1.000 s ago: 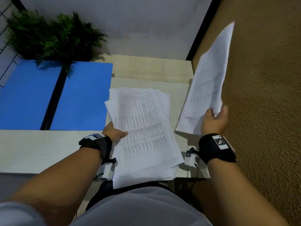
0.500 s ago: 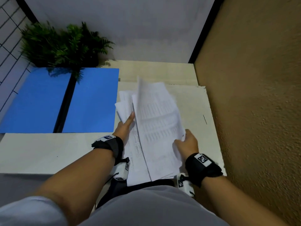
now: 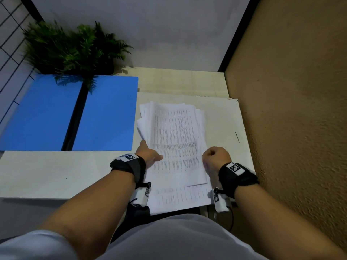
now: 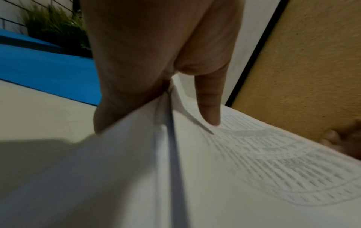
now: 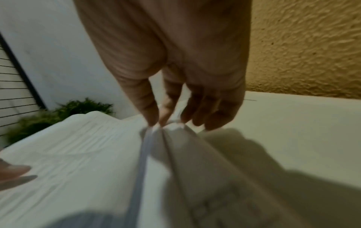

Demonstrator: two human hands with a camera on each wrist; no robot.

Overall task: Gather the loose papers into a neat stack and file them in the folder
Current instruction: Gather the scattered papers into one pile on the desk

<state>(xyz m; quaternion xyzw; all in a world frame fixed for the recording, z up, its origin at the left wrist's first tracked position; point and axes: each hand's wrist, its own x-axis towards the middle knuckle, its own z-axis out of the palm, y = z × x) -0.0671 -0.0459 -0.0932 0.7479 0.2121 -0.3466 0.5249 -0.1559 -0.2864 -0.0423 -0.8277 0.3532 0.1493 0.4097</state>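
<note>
Head view. Pale worktop (image 3: 56, 175) set in a corner between a grey wall and a textured ochre wall, with a fern (image 3: 75, 51) at the far left. The papers (image 3: 174, 147) lie in a fanned, uneven pile between the two hands, long axis running away from the person. The left hand (image 3: 148, 154) holds the pile's left edge; the right hand (image 3: 216, 156) is curled at its right edge. The open blue folder (image 3: 105, 113) lies flat just beyond and to the left of the left hand, apart from the pile, so the left hand is the nearer to it.

Left wrist view. The thumb (image 4: 209, 104) presses on the printed top sheet while the remaining fingers pass beneath the edge, so this hand clamps the pile's left margin. The folder shows as a blue band to the left.

Right wrist view. Thumb and fingertips (image 5: 152, 114) pinch the bunched right edge of the sheets, lifting it slightly off the worktop. Judged step: squaring the pile, with filing leftward to follow.
</note>
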